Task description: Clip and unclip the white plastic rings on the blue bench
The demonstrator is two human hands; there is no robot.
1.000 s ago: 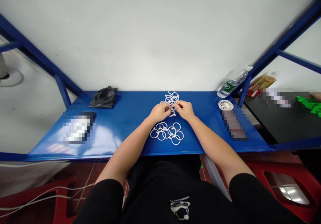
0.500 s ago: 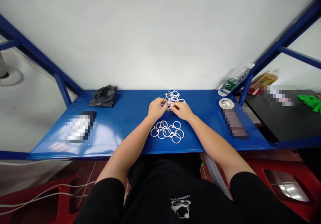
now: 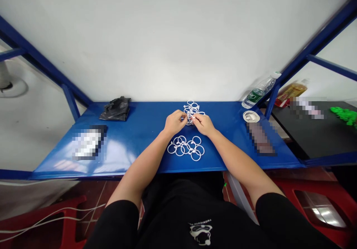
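Two clusters of linked white plastic rings lie on the blue metal table. My left hand and my right hand meet at the lower end of the far cluster, their fingertips pinching rings there. The fingertips hide the exact ring held. The near cluster lies flat just below my wrists, touched by neither hand.
On the table are a crumpled black plastic bag, a water bottle lying at the back right, a round silver-rimmed item and two pixelated flat objects. Green pieces lie on a black surface beyond blue frame struts.
My left hand has shifted slightly left, and both hands stay pinched at the far cluster. The near cluster has not moved.
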